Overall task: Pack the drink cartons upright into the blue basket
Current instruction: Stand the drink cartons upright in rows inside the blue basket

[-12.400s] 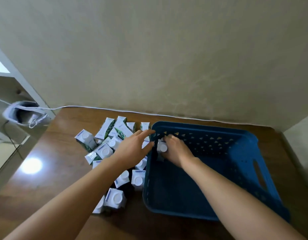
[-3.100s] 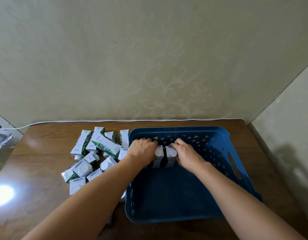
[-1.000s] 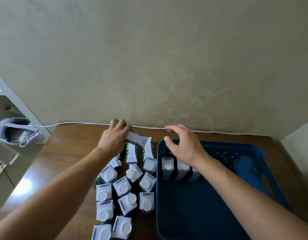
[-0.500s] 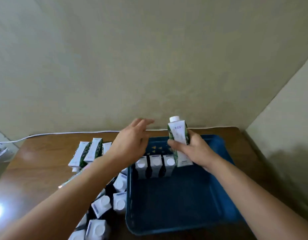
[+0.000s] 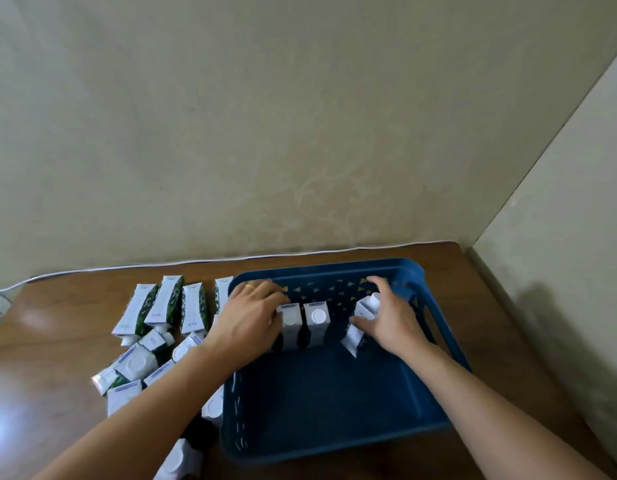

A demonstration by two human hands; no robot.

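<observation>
We are packing cartons into the blue basket (image 5: pixel 435 327).
Our right hand (image 5: pixel 391 318) is gripping a tilted carton (image 5: pixel 360 322) (blurred); our left hand (image 5: pixel 249 315) is resting, fingers curled, on the upright row (image 5: pixel 303 323).

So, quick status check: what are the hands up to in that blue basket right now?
Right hand grips a tilted carton inside the blue basket. Left hand rests on the upright row. Nothing blocking; loose cartons wait outside.
</observation>
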